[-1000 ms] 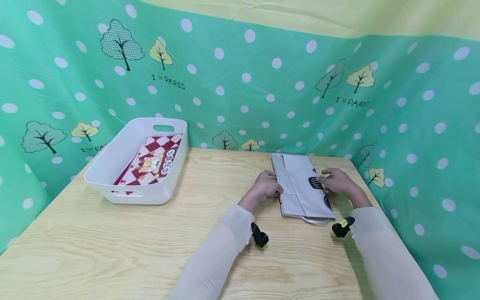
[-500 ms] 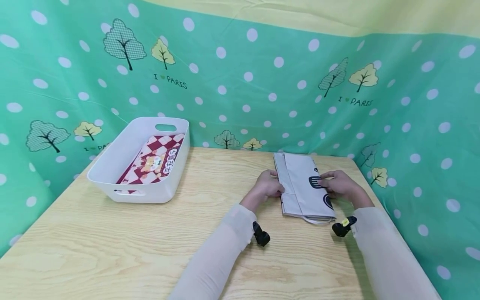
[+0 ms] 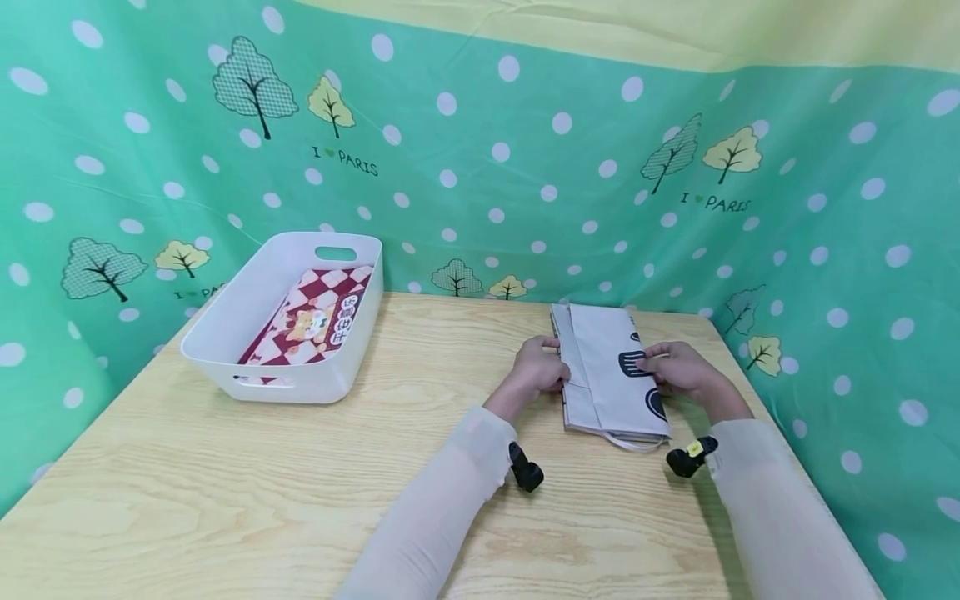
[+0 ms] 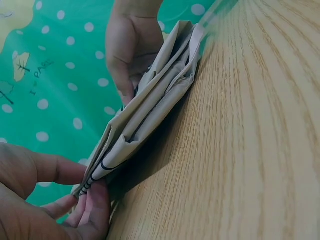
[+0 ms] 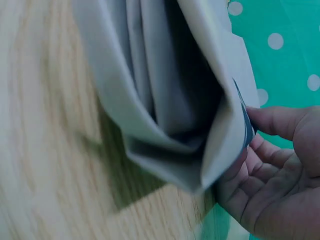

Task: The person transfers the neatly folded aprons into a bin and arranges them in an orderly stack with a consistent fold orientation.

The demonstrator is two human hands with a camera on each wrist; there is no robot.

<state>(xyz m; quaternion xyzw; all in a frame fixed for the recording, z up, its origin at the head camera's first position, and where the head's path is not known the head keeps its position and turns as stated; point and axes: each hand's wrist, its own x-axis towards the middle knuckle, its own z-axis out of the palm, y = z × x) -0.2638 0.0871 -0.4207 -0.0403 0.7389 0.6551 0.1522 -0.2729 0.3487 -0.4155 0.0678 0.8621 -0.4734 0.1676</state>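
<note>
A folded pale grey apron (image 3: 607, 367) with black utensil prints lies at the right of the table in the head view, a thin white strap showing at its near end. My left hand (image 3: 542, 365) pinches its left edge, thumb above and fingers beneath, as the left wrist view shows at the fingers (image 4: 95, 207). On the opposite edge, my right hand (image 3: 681, 369) pinches the cloth beside the black spatula print, its thumb (image 5: 275, 121) on the upper face. Stacked layers of the apron (image 5: 165, 145) gape at the near end, and shadow lies beneath them.
A white plastic basket (image 3: 348, 367) with handle holes stands at the left of the wooden table (image 3: 300, 500). Inside it lies a red-and-white checked packet (image 3: 311, 321) with a cartoon animal. A green dotted curtain (image 3: 480, 192) borders the table behind and at the sides.
My right hand's fingers have drawn in closer on the apron's right edge. My left hand keeps its hold on the left edge. The head view has shifted slightly.
</note>
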